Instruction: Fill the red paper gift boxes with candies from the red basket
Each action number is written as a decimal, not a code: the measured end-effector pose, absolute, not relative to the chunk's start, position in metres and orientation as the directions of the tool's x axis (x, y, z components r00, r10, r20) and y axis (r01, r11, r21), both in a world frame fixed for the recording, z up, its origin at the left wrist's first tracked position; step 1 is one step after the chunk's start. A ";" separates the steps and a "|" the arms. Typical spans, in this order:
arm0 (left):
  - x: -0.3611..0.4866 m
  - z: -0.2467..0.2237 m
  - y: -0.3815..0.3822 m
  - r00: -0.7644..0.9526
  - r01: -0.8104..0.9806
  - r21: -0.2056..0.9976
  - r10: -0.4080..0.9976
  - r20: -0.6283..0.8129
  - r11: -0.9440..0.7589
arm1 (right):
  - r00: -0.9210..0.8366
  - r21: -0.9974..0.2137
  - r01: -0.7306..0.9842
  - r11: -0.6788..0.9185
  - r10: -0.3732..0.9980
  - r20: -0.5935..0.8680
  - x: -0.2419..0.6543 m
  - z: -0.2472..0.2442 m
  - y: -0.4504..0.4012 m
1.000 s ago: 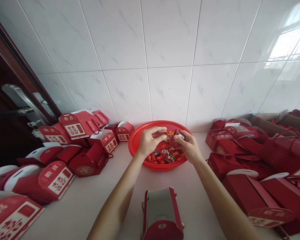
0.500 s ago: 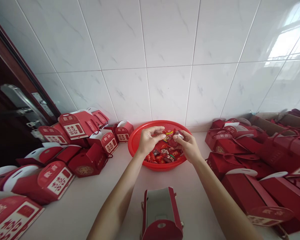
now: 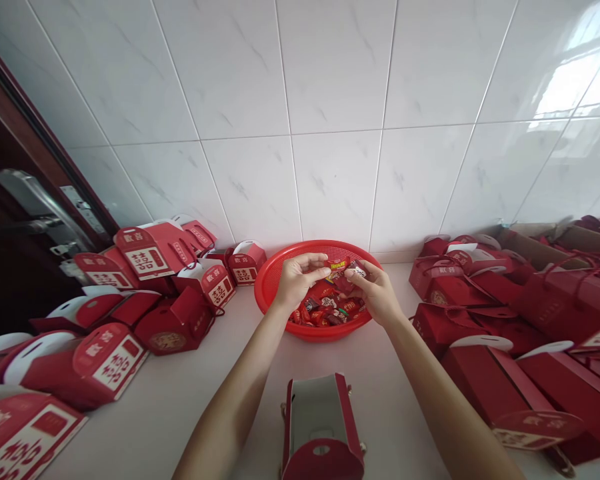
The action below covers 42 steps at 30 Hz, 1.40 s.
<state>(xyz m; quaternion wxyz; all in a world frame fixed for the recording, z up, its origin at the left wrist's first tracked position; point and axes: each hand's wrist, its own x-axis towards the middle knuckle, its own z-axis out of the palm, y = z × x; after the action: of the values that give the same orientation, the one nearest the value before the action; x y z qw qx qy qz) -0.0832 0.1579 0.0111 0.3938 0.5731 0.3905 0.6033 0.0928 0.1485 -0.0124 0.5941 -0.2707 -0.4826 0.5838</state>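
Note:
Both hands are raised over a red plastic basket (image 3: 267, 283) that holds many wrapped candies (image 3: 330, 313). Between the thumb and fingers of my left hand (image 3: 300, 277) is a red candy with a yellow label (image 3: 338, 265). My right hand (image 3: 373, 290) pinches a dark red wrapped candy (image 3: 359, 269) with white lettering. The two candies are close together, side by side. Nearer to me stands an open red gift box (image 3: 317, 413), its pale inside facing up and cords at its sides.
Red gift boxes (image 3: 153, 250) are stacked on the left beside a dark door with a metal handle (image 3: 40, 200). More red boxes (image 3: 510, 393) crowd the right side, with a brown carton (image 3: 520, 248) behind. A white tiled wall (image 3: 335, 180) rises behind the basket.
Hardly anything differs. The view has shifted very slightly, and both hands keep their pinch on the candies over the basket.

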 end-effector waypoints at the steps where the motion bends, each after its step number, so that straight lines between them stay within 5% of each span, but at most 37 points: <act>1: -0.083 0.011 0.158 -0.028 -0.037 0.927 0.927 0.373 -0.374 | -0.148 -0.885 -0.432 0.171 0.955 0.257 0.093 -0.013 0.148; 19: -0.080 0.013 0.152 0.085 -0.100 0.955 0.954 0.287 -0.278 | -0.139 -0.889 -0.428 0.163 0.960 0.243 0.092 -0.012 0.149; 27: -0.083 0.010 0.157 0.029 -0.090 0.960 0.963 0.270 -0.266 | 0.002 -0.839 -0.513 0.181 0.978 0.210 0.089 -0.008 0.146; 36: -0.078 0.012 0.151 0.106 -0.080 0.955 0.950 0.293 -0.285 | -0.128 -0.881 -0.445 0.163 0.962 0.242 0.091 -0.009 0.146; 42: -0.079 0.006 0.155 0.049 -0.094 0.949 0.950 0.308 -0.302 | -0.116 -0.800 -0.593 0.089 0.974 0.194 0.095 -0.006 0.150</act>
<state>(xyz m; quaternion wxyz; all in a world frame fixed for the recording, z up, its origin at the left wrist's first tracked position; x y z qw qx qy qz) -0.0791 0.1551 0.0065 0.4532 0.5651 0.3788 0.5760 0.0946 0.1501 -0.0064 0.6207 -0.2386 -0.3990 0.6314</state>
